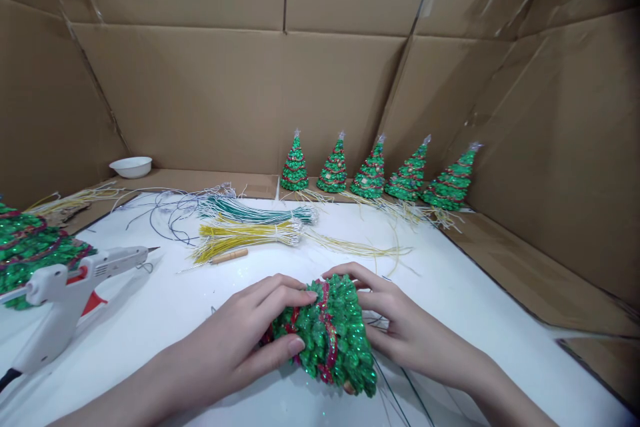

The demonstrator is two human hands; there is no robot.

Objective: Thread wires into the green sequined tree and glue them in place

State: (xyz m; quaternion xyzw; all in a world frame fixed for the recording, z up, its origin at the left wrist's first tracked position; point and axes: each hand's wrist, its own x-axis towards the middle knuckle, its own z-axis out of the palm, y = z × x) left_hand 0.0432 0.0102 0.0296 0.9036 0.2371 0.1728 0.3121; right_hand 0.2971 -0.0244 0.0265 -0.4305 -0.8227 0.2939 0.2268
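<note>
A green glittery Christmas tree ornament [330,333] with red garland lies on its side on the white table [475,307] near the front edge. My left hand [250,337] grips its left side, thumb below and fingers curled over the top. My right hand [400,327] holds the right side, fingers wrapped round the top of the tree. Thin dark wires trail from under the tree toward me.
A white glue gun [75,287] lies at the left, beside another green tree [30,247]. Bundles of green and yellow wires [250,223] and an awl [227,256] lie mid-table. Several finished trees [373,170] stand in a row at the back. A white bowl [131,166] sits far left. Cardboard walls surround everything.
</note>
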